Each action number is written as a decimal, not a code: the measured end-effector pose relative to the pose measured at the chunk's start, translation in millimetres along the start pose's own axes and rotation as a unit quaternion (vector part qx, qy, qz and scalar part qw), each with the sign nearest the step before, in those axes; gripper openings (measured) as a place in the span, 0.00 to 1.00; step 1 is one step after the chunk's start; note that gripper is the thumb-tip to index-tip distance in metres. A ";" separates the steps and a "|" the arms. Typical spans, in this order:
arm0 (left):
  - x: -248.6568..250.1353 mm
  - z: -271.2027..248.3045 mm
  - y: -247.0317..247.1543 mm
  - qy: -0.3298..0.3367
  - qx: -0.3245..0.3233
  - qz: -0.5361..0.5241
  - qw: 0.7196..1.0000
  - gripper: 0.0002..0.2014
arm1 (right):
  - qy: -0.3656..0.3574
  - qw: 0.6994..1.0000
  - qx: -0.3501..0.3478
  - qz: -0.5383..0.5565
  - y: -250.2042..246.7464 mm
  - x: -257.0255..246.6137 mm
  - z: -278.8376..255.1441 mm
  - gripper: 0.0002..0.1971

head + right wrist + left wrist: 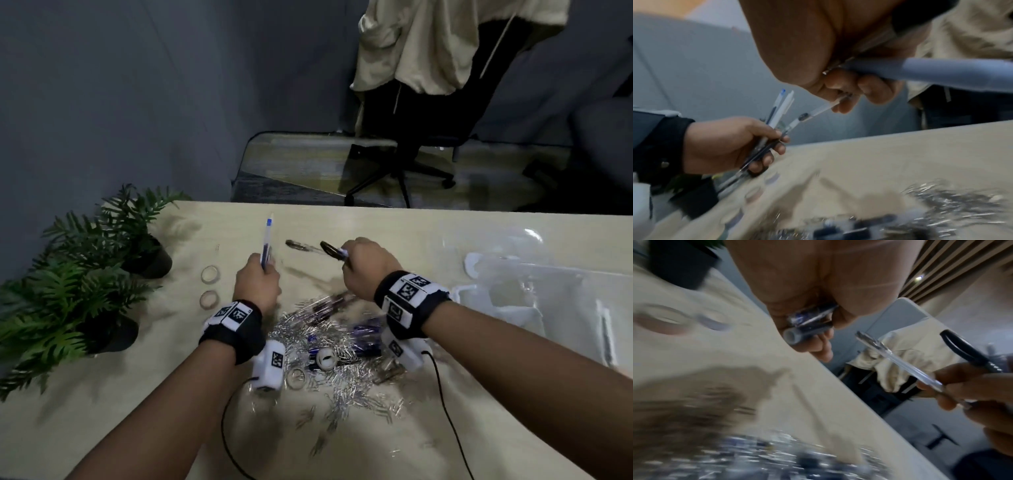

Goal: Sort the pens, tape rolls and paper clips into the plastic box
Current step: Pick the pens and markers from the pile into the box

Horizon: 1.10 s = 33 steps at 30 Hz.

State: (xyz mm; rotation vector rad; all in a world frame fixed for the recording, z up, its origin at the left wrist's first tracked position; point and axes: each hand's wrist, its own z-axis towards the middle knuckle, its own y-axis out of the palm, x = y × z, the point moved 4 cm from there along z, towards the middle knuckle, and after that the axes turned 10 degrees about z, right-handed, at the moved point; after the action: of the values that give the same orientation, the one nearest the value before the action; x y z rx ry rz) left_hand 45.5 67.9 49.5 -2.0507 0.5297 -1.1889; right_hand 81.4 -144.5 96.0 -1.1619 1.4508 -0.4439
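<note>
Surroundings: two potted ferns (85,274) stood left on the pale table (428,233); a clear plastic box (534,301) lay right.
Heap: shiny paper clips (342,387), pens and clear tape rolls (209,274).
Left hand (257,286): clenched round upright pens (266,245), caps pointing away.
Right hand (366,270): gripped a clear pen (301,246) pointing left, plus black scissors (330,249).

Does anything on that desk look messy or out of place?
Yes. Paper clips lie spilled in a loose heap across the table, with pens and a tape roll mixed in. The plastic box at the right looks nearly empty.
</note>
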 end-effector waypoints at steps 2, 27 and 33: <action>41.8 -9.5 13.5 0.048 -0.018 0.008 0.999 0.09 | 0.032 0.998 0.040 0.032 -24.5 18.3 -17.4 0.05; 274.4 -200.4 263.0 0.137 -0.325 0.039 0.935 0.21 | 0.280 0.881 0.137 0.357 -115.2 244.7 -236.7 0.09; 292.7 -230.1 246.1 0.146 -0.279 0.123 0.941 0.15 | 0.278 0.907 0.097 0.299 -115.3 244.5 -233.4 0.11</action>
State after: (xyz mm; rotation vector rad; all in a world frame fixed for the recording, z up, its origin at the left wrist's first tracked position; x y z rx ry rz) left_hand -10.1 -370.0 115.4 -2.1732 1.3580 -1.2969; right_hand -44.9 -477.6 121.4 -0.3846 2.1042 -0.4878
